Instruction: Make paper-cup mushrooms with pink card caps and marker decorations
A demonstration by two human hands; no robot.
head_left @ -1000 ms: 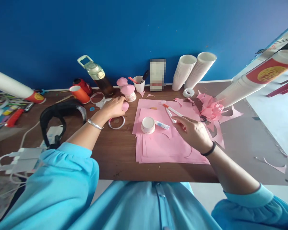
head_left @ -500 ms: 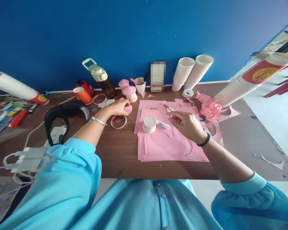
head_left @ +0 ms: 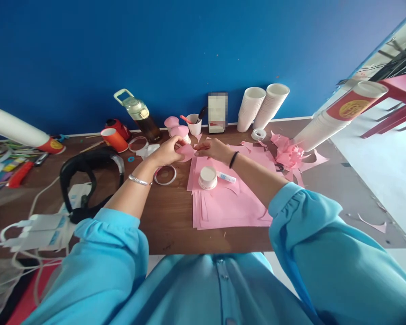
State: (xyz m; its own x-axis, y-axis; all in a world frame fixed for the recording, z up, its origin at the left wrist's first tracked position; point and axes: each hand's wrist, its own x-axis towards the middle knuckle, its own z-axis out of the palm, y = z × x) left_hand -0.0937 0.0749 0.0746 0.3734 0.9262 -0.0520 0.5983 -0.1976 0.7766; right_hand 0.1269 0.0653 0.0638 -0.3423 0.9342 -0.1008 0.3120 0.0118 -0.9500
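My left hand [head_left: 171, 151] is closed on a small round pink paper piece [head_left: 186, 154], raised above the table beside the pink sheets. From the other side my right hand [head_left: 211, 150] reaches in, its fingertips pinched at the paper's right edge. Below, a small upturned white paper cup base [head_left: 208, 177] sits on the stack of pink paper [head_left: 237, 207]. Right of it lies a white glue tube [head_left: 226, 177]. Behind my left hand stand small cup pieces with pink cone tops [head_left: 179, 131], partly hidden. A roll of clear tape [head_left: 165, 175] lies under my left wrist.
At the back stand a drink bottle [head_left: 138, 115], a cup of pens [head_left: 194, 123], a phone [head_left: 218, 113] and stacked white cups [head_left: 252, 108]. Crumpled pink scraps [head_left: 289, 151] lie right. A black headband-like object [head_left: 76, 176] and white cables [head_left: 37, 230] are left.
My right hand has moved left from above the pink sheets to the round paper in my left hand. The left hand keeps its hold, and the view has shifted slightly.
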